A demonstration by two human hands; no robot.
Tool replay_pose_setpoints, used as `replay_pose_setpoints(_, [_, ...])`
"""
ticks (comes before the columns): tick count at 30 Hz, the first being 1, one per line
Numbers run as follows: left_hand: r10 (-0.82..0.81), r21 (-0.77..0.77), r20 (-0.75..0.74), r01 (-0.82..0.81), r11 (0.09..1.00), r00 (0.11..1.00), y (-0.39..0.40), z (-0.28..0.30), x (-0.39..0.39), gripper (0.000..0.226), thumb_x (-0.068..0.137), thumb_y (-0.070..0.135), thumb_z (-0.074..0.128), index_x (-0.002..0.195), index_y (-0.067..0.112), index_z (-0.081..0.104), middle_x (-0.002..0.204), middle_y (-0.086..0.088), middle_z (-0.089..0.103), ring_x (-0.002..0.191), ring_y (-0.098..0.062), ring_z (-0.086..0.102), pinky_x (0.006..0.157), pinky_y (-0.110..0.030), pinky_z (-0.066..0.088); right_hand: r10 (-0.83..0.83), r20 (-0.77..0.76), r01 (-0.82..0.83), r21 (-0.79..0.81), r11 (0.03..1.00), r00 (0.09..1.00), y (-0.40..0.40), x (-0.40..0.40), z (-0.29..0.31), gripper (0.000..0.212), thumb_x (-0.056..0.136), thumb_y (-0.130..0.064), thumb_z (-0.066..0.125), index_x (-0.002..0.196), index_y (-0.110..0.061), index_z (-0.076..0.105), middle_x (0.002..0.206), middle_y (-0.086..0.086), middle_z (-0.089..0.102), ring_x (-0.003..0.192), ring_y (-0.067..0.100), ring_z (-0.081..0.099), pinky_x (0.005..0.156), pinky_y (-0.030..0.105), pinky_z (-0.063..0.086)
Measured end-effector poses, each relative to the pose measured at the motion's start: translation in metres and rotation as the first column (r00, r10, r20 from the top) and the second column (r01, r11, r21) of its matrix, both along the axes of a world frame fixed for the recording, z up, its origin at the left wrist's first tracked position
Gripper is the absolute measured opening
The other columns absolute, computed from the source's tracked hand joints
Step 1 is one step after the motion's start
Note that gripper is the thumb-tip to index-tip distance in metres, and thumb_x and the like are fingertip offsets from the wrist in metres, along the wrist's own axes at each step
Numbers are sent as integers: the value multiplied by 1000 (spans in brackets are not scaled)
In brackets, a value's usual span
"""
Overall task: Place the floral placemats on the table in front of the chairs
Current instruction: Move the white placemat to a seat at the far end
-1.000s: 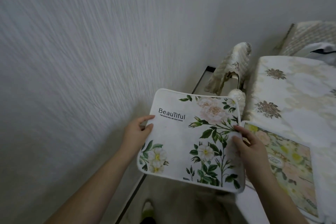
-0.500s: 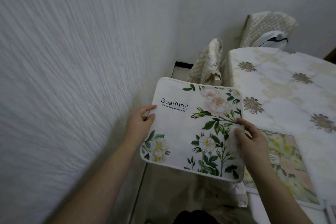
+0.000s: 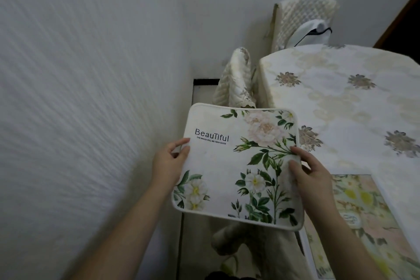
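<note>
Both hands hold one floral placemat [image 3: 236, 166] in the air beside the tabletop [image 3: 341, 102] — the left hand [image 3: 169, 163] pinches its left edge, the right hand [image 3: 311, 173] has its grip clamped on the right edge. A second placemat [image 3: 363, 207] lies on the near corner. Two covered chairs — one [image 3: 236, 79] at the tabletop's left side, one [image 3: 302, 18] at the far end — stand close against the white wall [image 3: 91, 75].
</note>
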State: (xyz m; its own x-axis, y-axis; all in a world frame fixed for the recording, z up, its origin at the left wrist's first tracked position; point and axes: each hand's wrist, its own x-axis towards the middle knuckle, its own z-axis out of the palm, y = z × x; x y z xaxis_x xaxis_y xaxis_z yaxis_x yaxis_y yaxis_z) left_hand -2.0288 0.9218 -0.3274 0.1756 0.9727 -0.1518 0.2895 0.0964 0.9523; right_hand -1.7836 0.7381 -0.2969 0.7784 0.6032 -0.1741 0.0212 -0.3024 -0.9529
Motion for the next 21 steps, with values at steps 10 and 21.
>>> replay_pose_setpoints(10, [-207, -13, 24, 207, 978, 978, 84, 28, 87, 18, 91, 18, 69, 97, 35, 74, 80, -13, 76, 78, -38, 72, 69, -51, 61, -186, -38, 187, 40, 981, 982, 34, 46, 10, 28, 97, -14, 57, 112, -34, 69, 77, -21, 72, 81, 36, 69, 67, 59, 58])
replay_pose_setpoints(21, [-571, 23, 61, 570, 821, 819, 199, 30, 231, 16, 92, 18, 69, 99, 30, 76, 86, -11, 77, 84, -37, 72, 78, -47, 60, -488, -42, 489, 19, 872, 872, 81, 90, 11, 28, 97, -16, 58, 112, -39, 67, 81, -20, 72, 89, 42, 65, 71, 56, 59])
